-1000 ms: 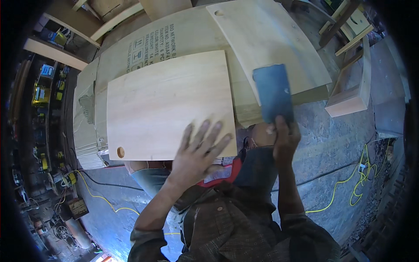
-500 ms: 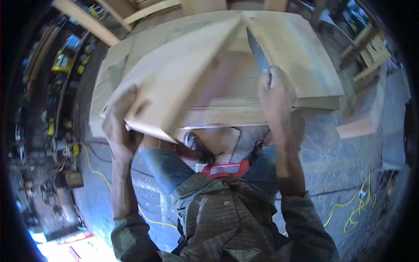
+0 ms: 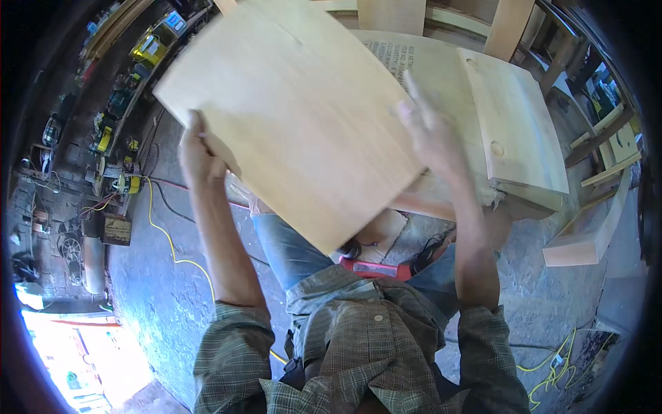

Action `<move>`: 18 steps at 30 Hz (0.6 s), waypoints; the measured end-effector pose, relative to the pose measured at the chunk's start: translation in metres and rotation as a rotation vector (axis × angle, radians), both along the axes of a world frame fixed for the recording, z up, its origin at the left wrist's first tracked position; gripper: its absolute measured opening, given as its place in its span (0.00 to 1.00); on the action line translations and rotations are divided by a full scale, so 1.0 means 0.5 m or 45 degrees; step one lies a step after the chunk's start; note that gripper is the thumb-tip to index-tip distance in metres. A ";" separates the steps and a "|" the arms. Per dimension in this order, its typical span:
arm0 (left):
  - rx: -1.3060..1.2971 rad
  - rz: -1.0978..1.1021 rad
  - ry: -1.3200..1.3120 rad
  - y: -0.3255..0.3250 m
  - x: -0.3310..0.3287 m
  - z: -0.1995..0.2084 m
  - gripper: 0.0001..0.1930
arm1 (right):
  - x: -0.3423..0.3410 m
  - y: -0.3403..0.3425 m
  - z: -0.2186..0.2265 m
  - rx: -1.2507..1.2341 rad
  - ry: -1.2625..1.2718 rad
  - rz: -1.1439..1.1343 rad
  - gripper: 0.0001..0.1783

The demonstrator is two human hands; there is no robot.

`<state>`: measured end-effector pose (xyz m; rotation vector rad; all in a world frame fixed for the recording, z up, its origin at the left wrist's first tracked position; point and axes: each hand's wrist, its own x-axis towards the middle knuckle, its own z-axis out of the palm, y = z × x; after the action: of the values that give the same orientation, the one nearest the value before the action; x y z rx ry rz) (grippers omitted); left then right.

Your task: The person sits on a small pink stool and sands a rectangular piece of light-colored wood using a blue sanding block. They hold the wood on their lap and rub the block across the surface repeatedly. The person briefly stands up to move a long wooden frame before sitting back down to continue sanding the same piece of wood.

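Observation:
A wide, pale wooden board (image 3: 296, 124) is raised in front of me, its smooth broad face toward me. My left hand (image 3: 201, 153) is closed around its left edge, the thumb near the left corner. Beside the board's right edge is my right hand (image 3: 438, 138), slightly blurred, with fingers stretched out and apart and the thumb tip at the edge. No blade shows in it. A second wooden board (image 3: 524, 124) with round knots or recesses lies to the right on the cardboard (image 3: 431, 76). The raised board hides much of the cardboard.
A red object (image 3: 372, 269) sits on the floor between my feet. Shelves with tools and a yellow container (image 3: 149, 50) line the left. Yellow cord (image 3: 162, 238) crosses the floor at left, and more cord (image 3: 562, 366) coils at right. A wooden piece (image 3: 576, 252) stands at far right.
The board has swung up from a steep tilt and now turns its broad face toward me. The knife-like blade in my right hand is out of sight; that hand's fingers have opened.

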<state>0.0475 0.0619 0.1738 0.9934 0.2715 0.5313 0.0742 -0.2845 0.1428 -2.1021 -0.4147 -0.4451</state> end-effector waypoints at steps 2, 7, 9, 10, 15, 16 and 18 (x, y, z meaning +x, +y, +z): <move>-0.176 -0.042 0.138 0.021 0.032 -0.106 0.18 | -0.016 0.033 -0.063 -0.388 -0.193 0.036 0.29; -0.159 -0.077 0.305 0.045 0.107 -0.254 0.18 | -0.065 0.043 -0.154 -0.818 -0.265 0.091 0.28; 0.021 -0.036 0.420 0.068 0.139 -0.291 0.18 | -0.070 0.049 -0.158 -0.816 -0.235 0.081 0.27; 0.565 0.096 0.487 0.071 0.140 -0.298 0.18 | -0.065 0.052 -0.157 -0.816 -0.222 0.073 0.27; 2.548 -0.339 0.571 -0.204 0.082 -0.104 0.23 | -0.044 0.034 -0.174 -0.475 -0.198 0.027 0.22; 2.446 -0.777 0.338 -0.255 0.072 -0.119 0.24 | -0.054 0.030 -0.185 -0.322 -0.186 0.018 0.21; 2.449 -0.558 -0.381 -0.325 0.045 -0.208 0.24 | -0.086 0.046 -0.177 -0.086 -0.178 -0.084 0.19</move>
<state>0.0698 -0.1006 0.0699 2.6766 -0.9435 0.4194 0.0314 -0.2613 0.0545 -2.1617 -0.4480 -0.6273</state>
